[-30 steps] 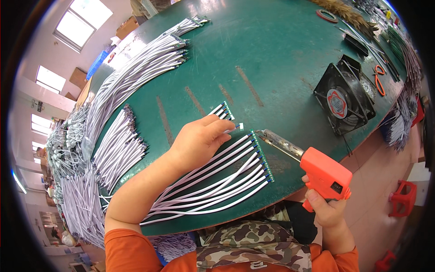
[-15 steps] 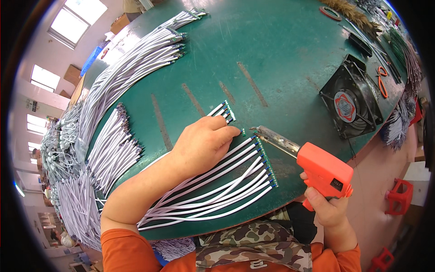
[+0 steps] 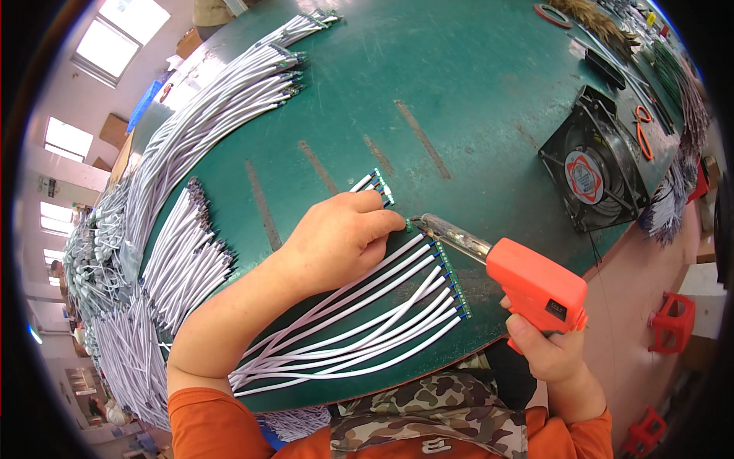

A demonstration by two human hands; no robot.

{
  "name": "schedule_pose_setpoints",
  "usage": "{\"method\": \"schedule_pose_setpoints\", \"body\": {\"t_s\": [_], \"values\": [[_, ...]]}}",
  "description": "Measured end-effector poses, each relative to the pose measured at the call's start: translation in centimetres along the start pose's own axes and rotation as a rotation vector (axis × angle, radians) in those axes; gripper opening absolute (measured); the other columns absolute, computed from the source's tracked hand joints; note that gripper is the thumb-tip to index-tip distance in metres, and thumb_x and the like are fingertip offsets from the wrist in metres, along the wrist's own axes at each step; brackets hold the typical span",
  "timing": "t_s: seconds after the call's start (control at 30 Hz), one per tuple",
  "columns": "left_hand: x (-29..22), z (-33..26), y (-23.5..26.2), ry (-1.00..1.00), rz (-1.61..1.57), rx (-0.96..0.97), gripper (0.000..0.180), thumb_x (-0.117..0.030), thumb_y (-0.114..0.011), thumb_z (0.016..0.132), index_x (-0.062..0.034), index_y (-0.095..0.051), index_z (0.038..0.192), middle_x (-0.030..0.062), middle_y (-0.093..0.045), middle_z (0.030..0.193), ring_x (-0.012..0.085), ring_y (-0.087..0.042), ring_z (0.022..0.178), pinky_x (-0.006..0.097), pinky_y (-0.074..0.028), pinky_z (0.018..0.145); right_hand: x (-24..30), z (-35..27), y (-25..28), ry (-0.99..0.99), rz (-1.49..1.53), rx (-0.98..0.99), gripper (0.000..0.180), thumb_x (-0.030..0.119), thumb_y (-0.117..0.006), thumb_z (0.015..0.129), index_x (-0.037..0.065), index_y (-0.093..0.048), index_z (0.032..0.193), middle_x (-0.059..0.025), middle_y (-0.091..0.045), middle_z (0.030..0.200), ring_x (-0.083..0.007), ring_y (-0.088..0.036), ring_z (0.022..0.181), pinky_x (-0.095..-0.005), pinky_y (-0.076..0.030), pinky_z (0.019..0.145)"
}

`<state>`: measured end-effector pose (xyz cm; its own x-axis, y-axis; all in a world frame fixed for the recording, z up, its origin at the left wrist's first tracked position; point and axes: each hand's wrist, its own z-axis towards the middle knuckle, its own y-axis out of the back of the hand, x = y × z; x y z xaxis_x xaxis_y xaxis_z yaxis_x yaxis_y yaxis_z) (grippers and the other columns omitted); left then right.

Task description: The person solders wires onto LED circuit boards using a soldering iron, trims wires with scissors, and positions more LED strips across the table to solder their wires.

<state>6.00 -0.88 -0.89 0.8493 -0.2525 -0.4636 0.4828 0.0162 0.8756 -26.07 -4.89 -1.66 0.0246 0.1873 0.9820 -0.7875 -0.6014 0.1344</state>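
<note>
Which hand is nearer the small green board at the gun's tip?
Left. The left hand is immediately beside the small board; the right hand grips the soldering gun, farther off, lower right.

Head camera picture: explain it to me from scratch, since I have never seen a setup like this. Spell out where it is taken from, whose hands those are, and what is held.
No robot here: a person works with two bare hands. A wide fisheye camera worn on the head looks down, so straight edges bend near the rim.

The right hand grips a red-orange, gun-shaped tool, apparently a soldering iron. Its tip is at a small green piece, pinched by the left hand; the fingers hide the rest.

On the green table, white cables fan out from a narrow green strip. More white cable bundles lie to the left, and a black fan stands to the right.
</note>
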Motion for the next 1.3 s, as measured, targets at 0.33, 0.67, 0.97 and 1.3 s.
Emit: {"method": "schedule_pose_setpoints", "body": {"t_s": [0.33, 0.67, 0.97, 1.3], "values": [[0.6, 0.5, 0.1, -0.064, -0.01, 0.03, 0.023, -0.001, -0.066, 0.079, -0.0059, -0.071, 0.101, 0.011, -0.058, 0.081, 0.0316, -0.062, 0.072, 0.042, -0.051, 0.064, -0.3, 0.1, -0.4, -0.072, 0.069, 0.001, 0.033, 0.001, -0.073, 0.087, -0.004, -0.064, 0.119, -0.0037, -0.068, 0.085, -0.0095, -0.062, 0.069, -0.0261, -0.049, 0.064], [0.4, 0.7, 0.2, -0.06, 0.013, 0.046, 0.023, -0.002, -0.066, 0.078, -0.0059, -0.071, 0.1, 0.0113, -0.057, 0.081, 0.0319, -0.061, 0.072, 0.042, -0.051, 0.064, -0.6, -0.1, -0.3, -0.037, 0.06, 0.016, 0.021, 0.003, -0.067, 0.091, -0.004, -0.063, 0.11, -0.0054, -0.066, 0.086, -0.0103, -0.06, 0.068, -0.0269, -0.049, 0.062], [0.3, 1.0, 0.1, -0.072, 0.018, 0.04, 0.022, -0.002, -0.066, 0.076, -0.0054, -0.07, 0.097, 0.0114, -0.057, 0.079, 0.032, -0.061, 0.069, 0.042, -0.05, 0.062, -0.9, -0.5, -0.4, -0.095, 0.111, -0.024, 0.024, 0.005, -0.069, 0.091, -0.004, -0.063, 0.112, -0.006, -0.067, 0.088, -0.0106, -0.061, 0.071, -0.0268, -0.051, 0.064], [0.2, 1.1, 0.0, -0.087, 0.046, 0.034, 0.021, -0.003, -0.065, 0.075, -0.0053, -0.07, 0.096, 0.0115, -0.056, 0.077, 0.0323, -0.06, 0.067, 0.042, -0.05, 0.06, -0.9, -0.3, -0.2, -0.029, 0.027, -0.011, 0.031, 0.002, -0.069, 0.089, -0.004, -0.064, 0.119, -0.0065, -0.069, 0.095, -0.0122, -0.065, 0.079, -0.0277, -0.053, 0.072]]}}
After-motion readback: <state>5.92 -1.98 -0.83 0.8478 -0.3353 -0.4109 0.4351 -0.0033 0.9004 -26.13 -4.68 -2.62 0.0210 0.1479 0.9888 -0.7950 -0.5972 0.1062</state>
